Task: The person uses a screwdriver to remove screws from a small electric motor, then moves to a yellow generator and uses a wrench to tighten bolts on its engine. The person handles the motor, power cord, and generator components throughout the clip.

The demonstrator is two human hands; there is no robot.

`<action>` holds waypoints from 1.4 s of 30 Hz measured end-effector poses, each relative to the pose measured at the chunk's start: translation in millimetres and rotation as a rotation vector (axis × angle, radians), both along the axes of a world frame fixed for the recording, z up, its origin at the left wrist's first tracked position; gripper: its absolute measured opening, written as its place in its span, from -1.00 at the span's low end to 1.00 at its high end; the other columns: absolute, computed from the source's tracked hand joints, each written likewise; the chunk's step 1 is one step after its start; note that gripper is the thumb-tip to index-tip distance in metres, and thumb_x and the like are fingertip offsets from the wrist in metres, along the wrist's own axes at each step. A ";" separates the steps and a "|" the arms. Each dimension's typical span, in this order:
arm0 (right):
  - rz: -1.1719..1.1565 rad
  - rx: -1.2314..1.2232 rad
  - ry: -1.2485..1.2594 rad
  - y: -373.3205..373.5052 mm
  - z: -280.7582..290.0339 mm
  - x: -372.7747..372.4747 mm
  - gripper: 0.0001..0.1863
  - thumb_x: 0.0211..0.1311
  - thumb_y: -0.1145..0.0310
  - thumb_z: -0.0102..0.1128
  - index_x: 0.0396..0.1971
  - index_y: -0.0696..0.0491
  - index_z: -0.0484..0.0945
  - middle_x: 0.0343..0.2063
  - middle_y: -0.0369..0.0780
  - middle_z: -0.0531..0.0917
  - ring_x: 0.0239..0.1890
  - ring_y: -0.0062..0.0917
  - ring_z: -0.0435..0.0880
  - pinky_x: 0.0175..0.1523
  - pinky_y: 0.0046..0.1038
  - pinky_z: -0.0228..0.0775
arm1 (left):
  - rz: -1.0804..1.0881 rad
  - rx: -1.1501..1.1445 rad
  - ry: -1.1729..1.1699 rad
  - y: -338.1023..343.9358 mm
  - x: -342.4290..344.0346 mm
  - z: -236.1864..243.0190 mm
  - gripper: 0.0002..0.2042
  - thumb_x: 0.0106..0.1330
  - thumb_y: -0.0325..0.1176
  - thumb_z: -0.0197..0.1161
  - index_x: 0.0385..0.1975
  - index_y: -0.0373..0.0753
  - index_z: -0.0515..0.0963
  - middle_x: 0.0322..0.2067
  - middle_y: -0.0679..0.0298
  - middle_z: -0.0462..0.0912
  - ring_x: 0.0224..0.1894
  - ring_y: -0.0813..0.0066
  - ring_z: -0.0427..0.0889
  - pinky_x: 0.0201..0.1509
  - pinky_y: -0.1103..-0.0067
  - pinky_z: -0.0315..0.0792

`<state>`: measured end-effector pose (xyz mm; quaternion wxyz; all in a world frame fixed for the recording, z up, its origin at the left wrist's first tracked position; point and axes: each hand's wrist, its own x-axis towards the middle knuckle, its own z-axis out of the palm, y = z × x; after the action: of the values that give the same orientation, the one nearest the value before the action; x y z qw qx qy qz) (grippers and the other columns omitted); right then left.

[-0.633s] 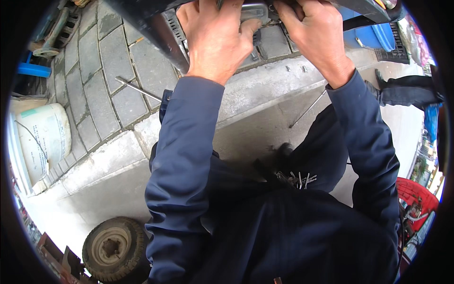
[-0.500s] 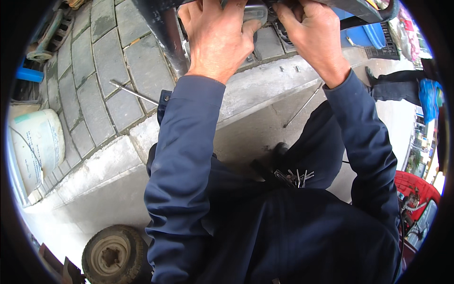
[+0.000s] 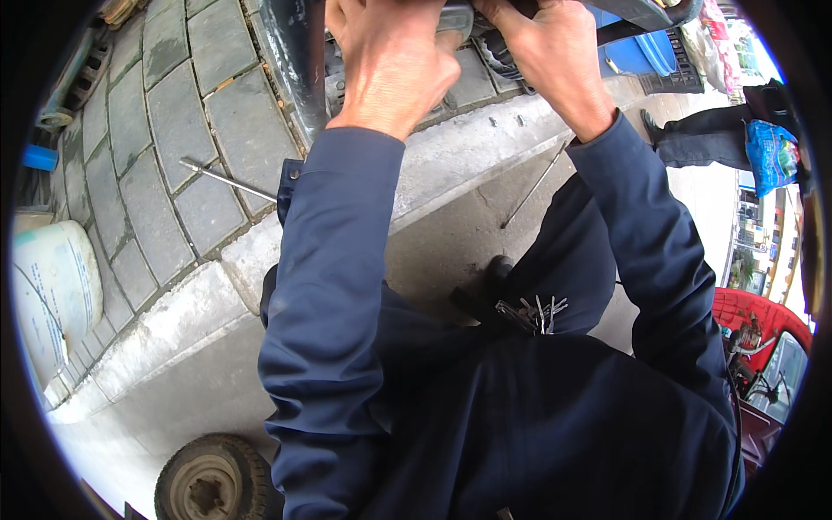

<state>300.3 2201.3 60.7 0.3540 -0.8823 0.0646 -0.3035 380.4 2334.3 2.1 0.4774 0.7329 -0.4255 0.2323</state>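
Observation:
At the upper edge, both my hands work close together under a dark metal frame (image 3: pixel 293 61). My left hand (image 3: pixel 394 65) has its fingers bent and partly cut off by the picture's edge; its thumb lies beside a clear grey part (image 3: pixel 456 19). To the right of that part, my right hand (image 3: pixel 559 61) curls its fingers with the thumb pressed in. Whatever the fingertips grip is hidden. Below the hands, two small metal pieces (image 3: pixel 520 119) lie on the concrete kerb (image 3: pixel 472 160).
One metal rod tool (image 3: pixel 230 184) lies on the paving bricks, another thin rod (image 3: pixel 533 191) leans at the kerb. Keys (image 3: pixel 542 314) hang at my lap. Around are a wheel (image 3: pixel 208 494), white bucket (image 3: pixel 65 286), blue tub (image 3: pixel 641 56), red container (image 3: pixel 754 312) and a person's leg (image 3: pixel 702 143).
My view has shifted a little, so most surroundings sit further left. My hands stand slightly higher in the picture, at the same place under the frame. My left thumb looks more drawn in.

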 end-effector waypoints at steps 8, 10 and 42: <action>-0.178 -0.271 0.027 -10.0 2.3 -6.1 -0.83 0.31 0.54 0.22 -0.15 0.24 0.64 -0.33 0.05 0.74 -0.34 -0.26 0.72 -0.17 -0.28 0.53 | -0.049 0.001 0.082 -0.4 2.6 -2.3 -0.41 -0.02 -0.44 0.40 0.15 -0.16 0.59 0.13 -0.06 0.59 0.26 -0.19 0.44 0.37 -0.02 0.14; -0.191 -0.360 -0.005 -13.9 -2.6 -4.9 -0.85 0.31 0.52 0.21 -0.17 0.23 0.64 -0.34 0.11 0.71 -0.37 -0.17 0.70 -0.20 -0.24 0.51 | -0.033 -0.020 0.063 -1.7 2.3 -4.3 -0.41 -0.03 -0.44 0.41 0.14 -0.16 0.60 0.13 -0.06 0.59 0.27 -0.17 0.43 0.38 -0.01 0.12; 0.068 0.001 -0.232 -24.1 -31.4 -14.5 -0.75 0.36 0.46 0.27 -0.01 0.13 0.56 -0.26 0.05 0.70 -0.20 0.05 0.70 -0.13 -0.15 0.56 | 0.026 0.182 -0.071 -4.9 9.3 -18.0 -0.29 0.09 -0.16 0.57 0.30 -0.09 0.48 0.26 0.04 0.44 0.36 0.00 0.21 0.45 0.13 -0.06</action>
<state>285.8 2177.3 29.4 0.3697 -0.8426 -0.0063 -0.3914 389.7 2329.4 -15.9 0.3904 0.7700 -0.4520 0.2244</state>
